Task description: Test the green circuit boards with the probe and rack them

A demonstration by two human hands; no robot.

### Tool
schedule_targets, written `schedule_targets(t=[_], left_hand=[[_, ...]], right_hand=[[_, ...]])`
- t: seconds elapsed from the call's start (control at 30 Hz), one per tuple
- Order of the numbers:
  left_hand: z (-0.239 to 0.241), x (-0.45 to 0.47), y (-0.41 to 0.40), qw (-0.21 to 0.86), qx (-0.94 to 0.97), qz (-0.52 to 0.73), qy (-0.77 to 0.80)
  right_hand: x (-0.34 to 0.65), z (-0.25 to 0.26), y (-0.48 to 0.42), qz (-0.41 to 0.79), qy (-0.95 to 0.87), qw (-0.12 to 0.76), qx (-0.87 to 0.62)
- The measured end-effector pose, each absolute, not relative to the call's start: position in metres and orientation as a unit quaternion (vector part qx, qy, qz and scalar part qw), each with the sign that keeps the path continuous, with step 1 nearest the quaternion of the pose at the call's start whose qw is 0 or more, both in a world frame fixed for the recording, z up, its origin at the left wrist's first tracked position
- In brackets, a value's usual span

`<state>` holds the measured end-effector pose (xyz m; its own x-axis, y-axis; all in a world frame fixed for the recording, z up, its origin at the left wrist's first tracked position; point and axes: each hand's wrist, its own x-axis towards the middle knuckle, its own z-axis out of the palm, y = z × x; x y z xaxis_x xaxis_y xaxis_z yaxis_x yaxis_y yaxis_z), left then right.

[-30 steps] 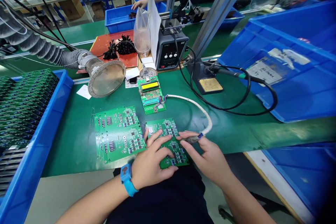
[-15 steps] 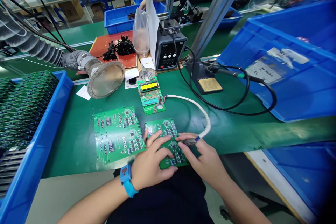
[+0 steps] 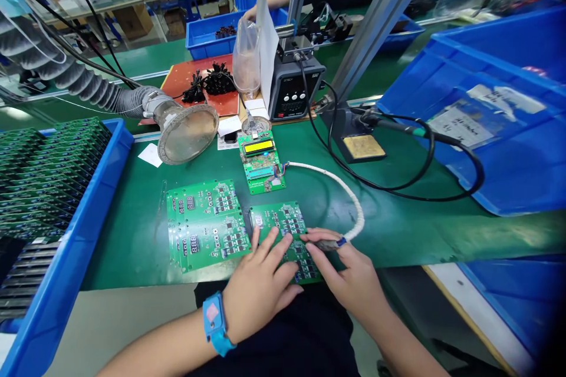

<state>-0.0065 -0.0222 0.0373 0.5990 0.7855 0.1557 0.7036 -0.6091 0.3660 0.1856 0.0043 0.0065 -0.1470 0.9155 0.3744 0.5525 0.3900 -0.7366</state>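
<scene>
Green table (image 3: 424, 227) fills most of the view, and everything sits slightly farther right in frame than half a second ago. On the right, a big blue bin (image 3: 508, 156) leans with paper labels on its side; its contents are mostly unclear. At the left, a long blue bin (image 3: 95, 206) holds rows of green circuit boards standing on edge. Across the table, a smaller blue bin (image 3: 206, 50) has a clump of dark reddish parts inside; beside it, a co-worker's hand (image 3: 250, 14) is now mostly behind a clear plastic bag (image 3: 247, 68).

Near the front edge, overlapping green boards (image 3: 287, 215) lie partly under the left hand (image 3: 260, 283), whose spread fingers rest on them; its wrist has rolled, turning the blue wristband (image 3: 214, 315). At the boards' right edge, the right hand (image 3: 354, 274) keeps its fingers closed around a grey probe (image 3: 328, 245) on a white cable (image 3: 349, 191). A small blue light (image 3: 266, 154) now glows on the tester board (image 3: 263, 182).
</scene>
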Motion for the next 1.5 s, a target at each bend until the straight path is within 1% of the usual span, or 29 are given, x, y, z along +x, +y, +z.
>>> schedule_targets(t=[0.1,0.2,0.23,0.3,0.4,0.47,0.6,0.73,0.9,1.0,1.13,1.23,1.37,1.5], left_hand=[[0.054,-0.009,-0.029,0.093,0.911,0.173,0.362],[0.084,-0.016,-0.02,0.082,0.932,0.172,0.31],[0.094,-0.02,-0.013,0.074,0.933,0.15,0.318],[0.11,-0.03,0.004,0.052,0.927,0.065,0.367],[0.122,-0.046,0.025,0.029,0.897,-0.06,0.438],[0.123,-0.056,0.029,0.028,0.878,-0.088,0.47],[0.119,-0.076,0.024,0.017,0.851,-0.062,0.521],[0.112,-0.097,0.017,0.014,0.845,-0.05,0.532],[0.106,-0.087,0.007,-0.018,0.865,0.045,0.5],[0.097,-0.053,-0.001,0.025,0.883,0.073,0.463],[0.076,-0.008,0.004,0.112,0.881,-0.027,0.458],[0.067,0.007,0.02,0.13,0.861,-0.095,0.482],[0.075,0.011,0.032,0.142,0.842,-0.164,0.495],[0.086,0.013,0.032,0.152,0.833,-0.189,0.498]], right_hand=[[0.187,0.007,0.005,0.23,-0.726,0.402,-0.507],[0.189,0.007,0.006,0.229,-0.732,0.403,-0.5],[0.19,0.007,0.007,0.226,-0.734,0.403,-0.498],[0.191,0.007,0.008,0.22,-0.737,0.398,-0.499],[0.192,0.006,0.009,0.212,-0.743,0.386,-0.504],[0.193,0.004,0.009,0.209,-0.746,0.384,-0.502],[0.195,0.002,0.009,0.2,-0.752,0.386,-0.496],[0.195,0.003,0.009,0.197,-0.753,0.39,-0.491],[0.193,0.006,0.009,0.197,-0.753,0.394,-0.489],[0.192,0.005,0.01,0.195,-0.752,0.394,-0.491],[0.192,0.004,0.01,0.194,-0.75,0.394,-0.495],[0.192,0.004,0.009,0.189,-0.749,0.392,-0.5],[0.193,0.005,0.008,0.179,-0.75,0.395,-0.5],[0.193,0.005,0.008,0.18,-0.749,0.397,-0.5]])
